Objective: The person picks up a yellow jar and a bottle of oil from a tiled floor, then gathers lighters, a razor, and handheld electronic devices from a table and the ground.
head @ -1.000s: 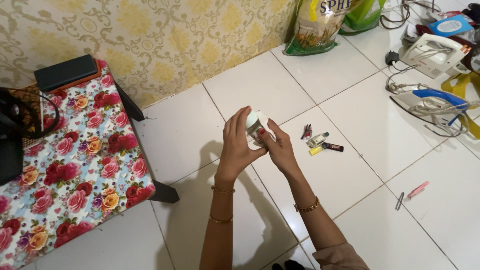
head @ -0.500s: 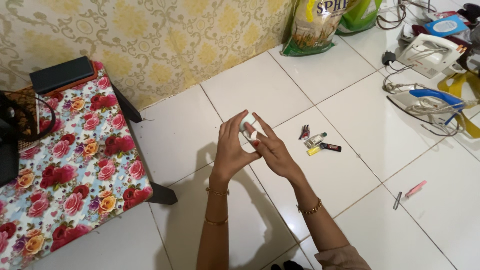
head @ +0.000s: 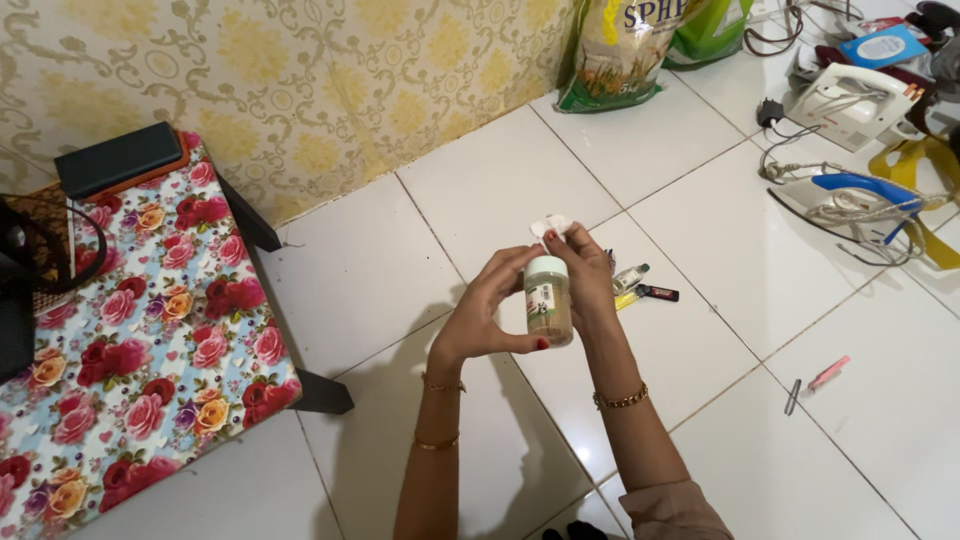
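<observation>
Hands meet above the white tiled floor (head: 700, 180), both closed on one small clear plastic jar with a pale green lid (head: 548, 300). The jar stands upright between them, its lid on, and holds a tan, powdery-looking fill that reaches nearly to the lid; a small label sits on its front. The left hand (head: 487, 315) curls round the jar's left side, with the thumb pressed under its base and the fingers bent over its upper part. The right hand (head: 590, 285) wraps the jar from behind and the right, and its fingertips also pinch a small white scrap of tissue or wrapping (head: 551, 226) just above the lid. Gold bracelets circle both wrists. On the floor just beyond the right hand lie a few small cosmetic items (head: 640, 285), among them a tiny clear vial, a yellow tube and a dark one. Farther off, against the patterned wall, leans a printed sack of rice (head: 615, 55), closed at the top. A low table covered in a rose-print cloth (head: 150, 340) stands to the left, well apart from the hands.
</observation>
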